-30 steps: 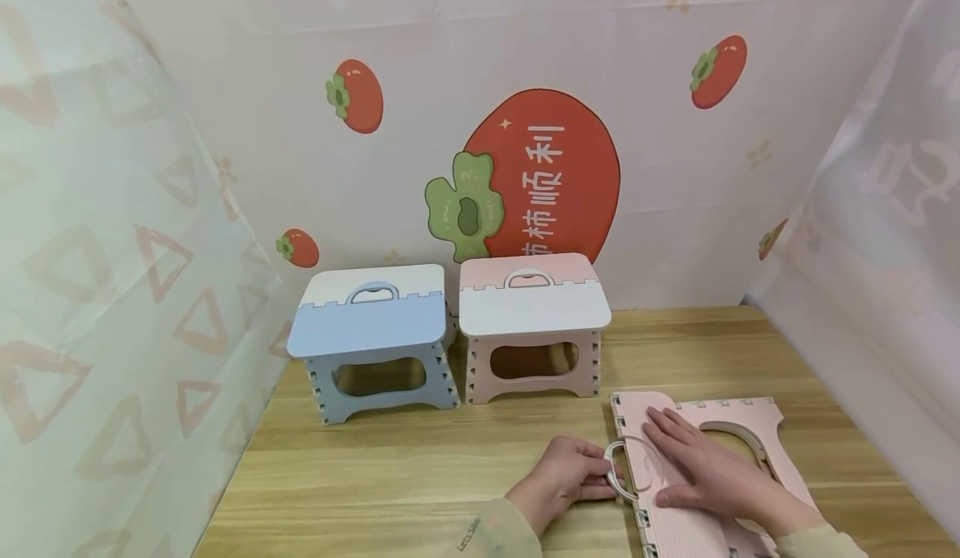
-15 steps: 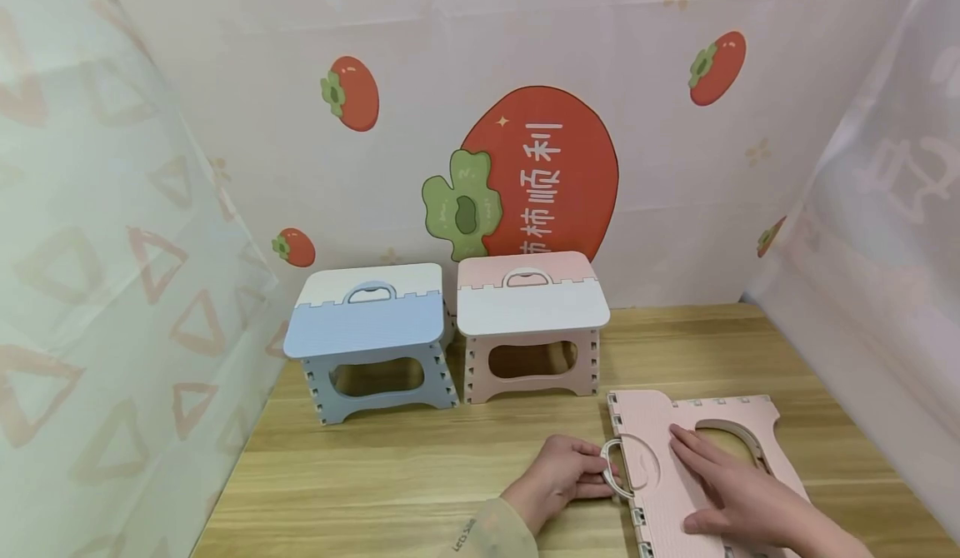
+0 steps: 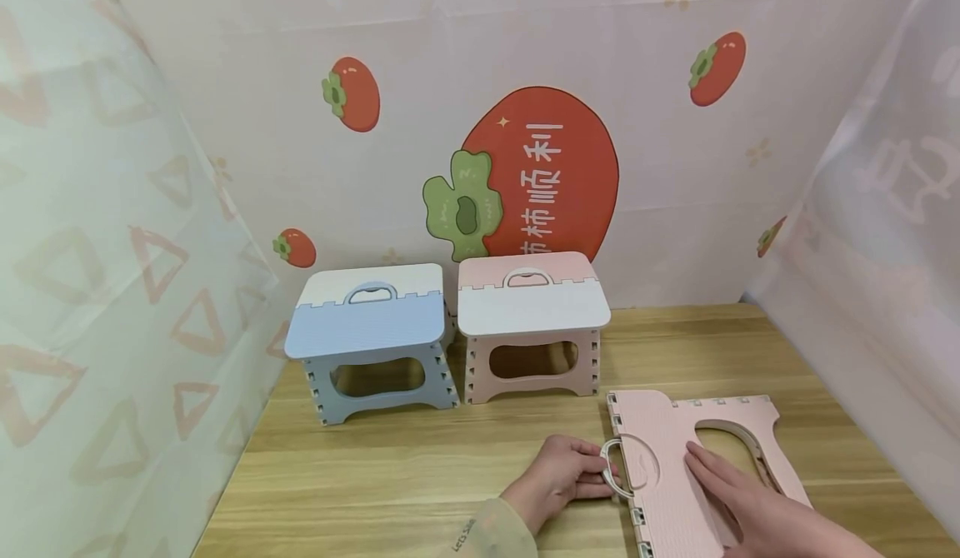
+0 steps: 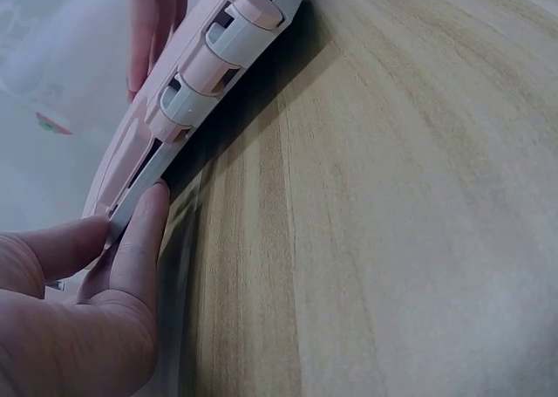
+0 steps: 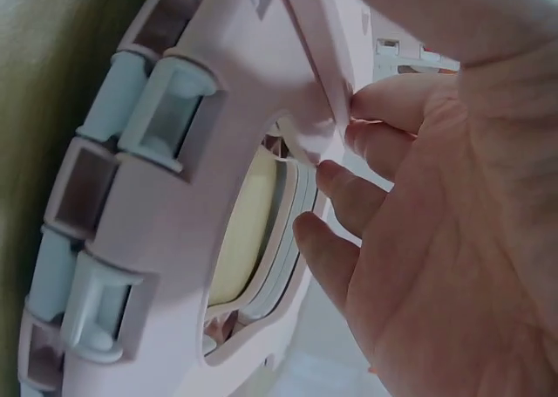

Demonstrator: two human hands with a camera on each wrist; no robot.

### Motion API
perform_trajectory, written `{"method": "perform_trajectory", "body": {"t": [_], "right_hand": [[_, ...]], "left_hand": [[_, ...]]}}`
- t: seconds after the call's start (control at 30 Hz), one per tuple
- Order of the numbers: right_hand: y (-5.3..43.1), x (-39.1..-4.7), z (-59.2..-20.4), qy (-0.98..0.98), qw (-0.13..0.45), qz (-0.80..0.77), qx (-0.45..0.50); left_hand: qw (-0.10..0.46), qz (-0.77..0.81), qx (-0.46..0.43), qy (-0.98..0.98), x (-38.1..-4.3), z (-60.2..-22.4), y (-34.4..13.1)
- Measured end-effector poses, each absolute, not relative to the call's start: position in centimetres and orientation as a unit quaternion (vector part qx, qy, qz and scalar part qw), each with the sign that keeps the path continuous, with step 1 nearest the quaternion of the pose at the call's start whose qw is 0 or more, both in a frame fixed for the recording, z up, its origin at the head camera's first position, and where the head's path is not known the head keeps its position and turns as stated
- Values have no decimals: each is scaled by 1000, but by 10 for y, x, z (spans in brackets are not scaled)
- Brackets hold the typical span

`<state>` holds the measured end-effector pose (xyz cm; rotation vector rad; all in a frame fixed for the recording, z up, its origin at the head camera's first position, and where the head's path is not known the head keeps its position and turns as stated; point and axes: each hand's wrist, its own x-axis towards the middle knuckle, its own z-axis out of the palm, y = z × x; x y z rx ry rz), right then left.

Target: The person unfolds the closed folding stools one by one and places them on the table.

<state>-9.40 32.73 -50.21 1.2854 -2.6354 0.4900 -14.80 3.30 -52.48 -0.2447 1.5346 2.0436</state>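
Observation:
A folded pink step stool [image 3: 651,516] with white hinge pieces lies flat on the wooden table at the right. Its white carry handle [image 3: 619,491] sticks out from the left edge; my left hand [image 3: 557,476] pinches it between thumb and fingers, closely seen in the left wrist view. My right hand [image 3: 757,508] reaches over the stool's right part. In the right wrist view, its extended fingertips [image 5: 336,174] touch the edge of the pink seat panel near the leg panel's oval opening. The right thumb is mostly hidden in the head view.
A blue-and-white step stool [image 3: 367,325] and a pink-and-white one [image 3: 532,308] stand unfolded side by side at the back. Behind them rises a fabric backdrop [image 3: 660,208] printed with persimmons. Fabric also hangs along both sides of the table [image 3: 405,475].
My right hand has slid right across the folded stool, from the seat panel near the handle to that panel's right edge. My left hand keeps its grip on the handle.

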Motion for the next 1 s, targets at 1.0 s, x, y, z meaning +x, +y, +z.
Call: {"method": "perform_trajectory", "body": {"t": [1.0], "right_hand": [[355,-90,-483,-943,-59,163,284]], "left_hand": [[289,792,-82,531,-143,-518,31]]}}
